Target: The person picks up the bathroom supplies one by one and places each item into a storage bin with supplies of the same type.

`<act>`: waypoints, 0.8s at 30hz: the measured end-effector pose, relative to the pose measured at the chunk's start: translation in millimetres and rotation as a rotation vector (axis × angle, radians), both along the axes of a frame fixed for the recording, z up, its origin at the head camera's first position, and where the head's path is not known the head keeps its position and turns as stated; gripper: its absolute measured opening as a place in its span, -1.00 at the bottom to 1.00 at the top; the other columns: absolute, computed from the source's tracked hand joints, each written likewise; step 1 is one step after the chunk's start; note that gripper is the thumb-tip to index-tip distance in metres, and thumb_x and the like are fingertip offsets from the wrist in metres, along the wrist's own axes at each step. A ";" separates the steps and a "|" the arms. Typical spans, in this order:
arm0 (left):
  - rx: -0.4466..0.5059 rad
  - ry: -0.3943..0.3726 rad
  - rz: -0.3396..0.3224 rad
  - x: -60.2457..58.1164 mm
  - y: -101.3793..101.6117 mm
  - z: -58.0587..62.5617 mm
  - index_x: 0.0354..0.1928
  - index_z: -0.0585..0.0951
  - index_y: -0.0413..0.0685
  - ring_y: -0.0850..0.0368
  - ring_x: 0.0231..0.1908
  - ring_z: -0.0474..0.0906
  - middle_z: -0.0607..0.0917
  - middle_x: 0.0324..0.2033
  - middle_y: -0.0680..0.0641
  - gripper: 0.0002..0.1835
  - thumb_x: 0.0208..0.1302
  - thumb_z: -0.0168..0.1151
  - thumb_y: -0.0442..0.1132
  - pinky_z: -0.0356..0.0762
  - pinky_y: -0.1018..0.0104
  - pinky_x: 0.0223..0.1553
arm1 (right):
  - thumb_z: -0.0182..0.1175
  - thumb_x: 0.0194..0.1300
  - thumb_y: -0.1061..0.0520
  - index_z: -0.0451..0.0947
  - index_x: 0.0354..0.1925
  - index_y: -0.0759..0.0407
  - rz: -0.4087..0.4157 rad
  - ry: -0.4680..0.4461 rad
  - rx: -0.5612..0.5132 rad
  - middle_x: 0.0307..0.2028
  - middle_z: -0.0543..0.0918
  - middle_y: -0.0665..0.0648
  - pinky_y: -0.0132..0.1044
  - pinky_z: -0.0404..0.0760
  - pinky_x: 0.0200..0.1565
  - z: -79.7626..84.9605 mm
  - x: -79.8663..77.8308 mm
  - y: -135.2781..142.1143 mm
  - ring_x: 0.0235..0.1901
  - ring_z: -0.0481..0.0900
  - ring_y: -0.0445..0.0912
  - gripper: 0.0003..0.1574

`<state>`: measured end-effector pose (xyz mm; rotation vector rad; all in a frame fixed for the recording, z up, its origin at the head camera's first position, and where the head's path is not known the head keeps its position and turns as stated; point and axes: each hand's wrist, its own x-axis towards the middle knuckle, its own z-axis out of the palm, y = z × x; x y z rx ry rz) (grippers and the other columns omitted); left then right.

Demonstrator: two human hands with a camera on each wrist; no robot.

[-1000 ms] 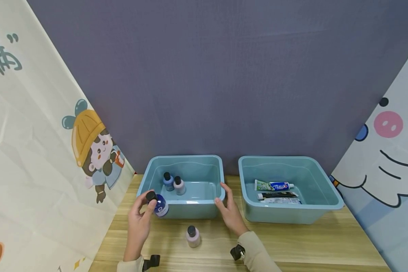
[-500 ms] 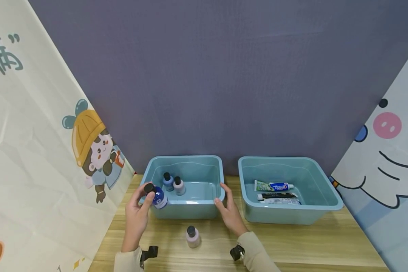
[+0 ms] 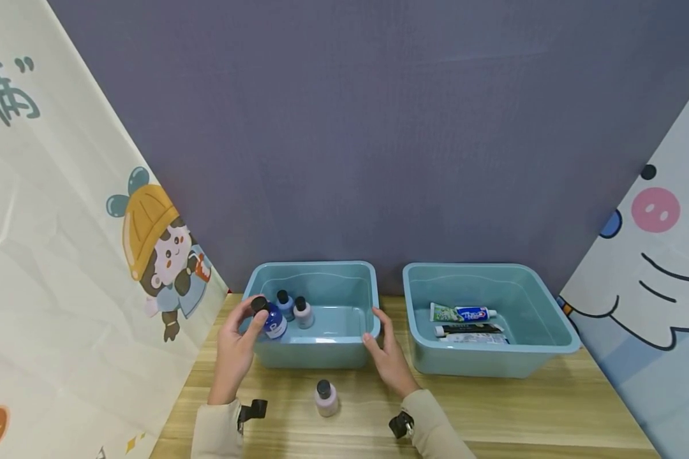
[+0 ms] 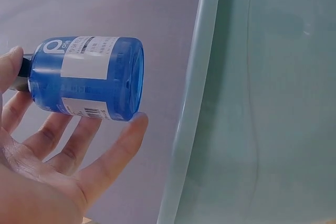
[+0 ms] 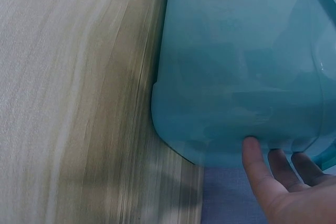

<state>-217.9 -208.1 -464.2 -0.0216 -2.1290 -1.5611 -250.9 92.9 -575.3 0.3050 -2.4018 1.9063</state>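
My left hand [image 3: 234,350] pinches the black cap of a dark blue bottle [image 3: 275,324] above the front left part of the left blue-green bin [image 3: 321,357]. In the left wrist view, the same blue bottle [image 4: 86,77] lies sideways across the picture, white labels showing, with the other fingers spread below it. At that bin's front right corner, my right hand [image 3: 393,360] touches the rim with thumb and forefinger apart. Its fingertips [image 5: 252,145] rest against the outer wall in the right wrist view. Inside the bin stand a smaller blue bottle [image 3: 285,307] and a pale pink bottle [image 3: 303,314].
Another pale pink bottle [image 3: 326,401] with a black cap stands on the wooden table [image 3: 522,411] in front of the left bin. The right bin [image 3: 476,363] holds toothpaste tubes [image 3: 472,314]. A dark cloth backdrop [image 3: 373,146] rises behind both bins.
My left hand has raised the dark blue bottle from before the bin's front wall to above its front left part. The right hand stays at the corner.
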 end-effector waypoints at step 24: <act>-0.147 0.034 -0.141 -35.2 7.3 7.5 0.17 0.64 0.02 0.28 -0.01 0.54 0.74 -0.06 -0.09 -0.68 0.41 0.31 -0.25 0.48 0.42 0.04 | 0.08 0.52 -0.30 -0.01 0.55 -0.44 0.012 -0.002 -0.021 0.63 0.04 0.09 0.38 -0.03 0.50 -1.8 -1.7 0.9 0.61 -0.06 0.14 -0.21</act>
